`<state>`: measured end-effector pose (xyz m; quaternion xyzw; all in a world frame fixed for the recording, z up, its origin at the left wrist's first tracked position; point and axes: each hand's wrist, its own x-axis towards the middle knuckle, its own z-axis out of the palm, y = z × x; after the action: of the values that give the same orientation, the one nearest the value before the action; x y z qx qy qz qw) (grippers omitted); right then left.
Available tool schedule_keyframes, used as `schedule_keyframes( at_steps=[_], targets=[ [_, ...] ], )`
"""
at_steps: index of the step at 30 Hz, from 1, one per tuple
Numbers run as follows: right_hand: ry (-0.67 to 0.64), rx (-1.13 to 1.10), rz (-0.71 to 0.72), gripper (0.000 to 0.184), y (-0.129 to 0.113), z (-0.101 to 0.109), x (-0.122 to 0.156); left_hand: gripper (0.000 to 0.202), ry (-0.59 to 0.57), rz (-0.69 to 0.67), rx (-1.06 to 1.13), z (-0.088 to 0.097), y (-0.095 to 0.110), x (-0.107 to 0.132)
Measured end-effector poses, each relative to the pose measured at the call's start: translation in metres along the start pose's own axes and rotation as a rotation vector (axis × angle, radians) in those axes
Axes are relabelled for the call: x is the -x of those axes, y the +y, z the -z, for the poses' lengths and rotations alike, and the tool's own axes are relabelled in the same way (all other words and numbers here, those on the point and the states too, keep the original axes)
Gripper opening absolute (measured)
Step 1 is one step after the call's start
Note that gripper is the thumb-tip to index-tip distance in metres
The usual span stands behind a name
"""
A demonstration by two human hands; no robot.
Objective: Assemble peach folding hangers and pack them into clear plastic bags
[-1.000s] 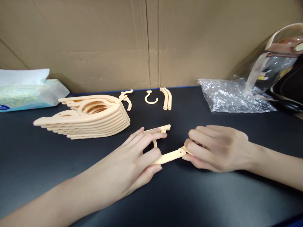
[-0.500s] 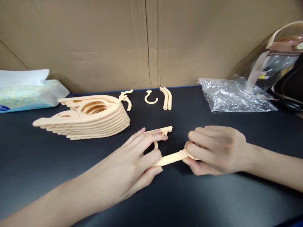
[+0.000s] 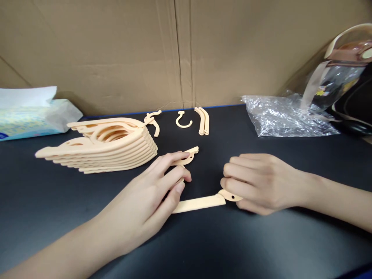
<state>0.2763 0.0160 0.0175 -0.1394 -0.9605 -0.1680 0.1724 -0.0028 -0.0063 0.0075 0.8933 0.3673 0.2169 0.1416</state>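
My left hand (image 3: 151, 197) pinches a small peach plastic hook piece (image 3: 188, 155) between thumb and fingers, just above the black table. My right hand (image 3: 255, 182) is curled, its fingertips pressing the round pivot end of a flat peach hanger arm (image 3: 200, 203) that lies on the table between both hands. The left fingertips rest beside the arm's other end.
A stack of several folded peach hangers (image 3: 99, 149) lies to the left. Loose parts sit at the back: a joint piece (image 3: 153, 121), a hook (image 3: 183, 120) and two arm strips (image 3: 203, 121). A tissue pack (image 3: 29, 112), crumpled clear bag (image 3: 285, 116) and cardboard wall (image 3: 180, 50) surround the table.
My left hand let go of the arm's end and drew the hook piece back to the left. The arm now lies flat on the table under my right fingertips.
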Motion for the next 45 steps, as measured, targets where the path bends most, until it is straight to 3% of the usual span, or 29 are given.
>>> schedule_keyframes(
  at_steps=[4,11,16,21,26,34,41,45],
  targets=[
    [0.009,0.059,-0.048,0.041,0.007,-0.001,0.001,0.024,0.005,0.012,-0.011,-0.001,-0.001,0.001],
    [0.104,0.202,-0.137,0.024,0.008,-0.005,0.002,0.035,-0.017,0.063,0.022,-0.001,-0.005,0.003],
    [0.070,0.104,-0.129,0.020,0.011,-0.008,0.002,0.050,-0.022,0.076,0.054,-0.001,-0.006,0.004],
    [0.056,-0.061,-0.120,0.026,0.014,-0.011,0.004,0.065,-0.033,-0.049,-0.018,-0.003,-0.013,0.005],
    [0.035,-0.155,-0.090,0.025,0.014,-0.012,0.005,0.074,-0.050,-0.090,-0.047,-0.004,-0.018,0.005],
    [0.008,-0.351,-0.132,0.043,0.006,-0.008,0.004,0.061,-0.016,-0.037,-0.055,-0.005,-0.016,0.004],
    [0.017,-0.443,-0.151,0.028,0.005,-0.005,0.003,0.047,0.023,-0.045,-0.040,-0.007,-0.019,0.000],
    [0.001,-0.421,-0.169,0.034,0.003,-0.006,0.002,0.036,0.001,-0.086,-0.106,-0.006,-0.016,0.000]
  ],
)
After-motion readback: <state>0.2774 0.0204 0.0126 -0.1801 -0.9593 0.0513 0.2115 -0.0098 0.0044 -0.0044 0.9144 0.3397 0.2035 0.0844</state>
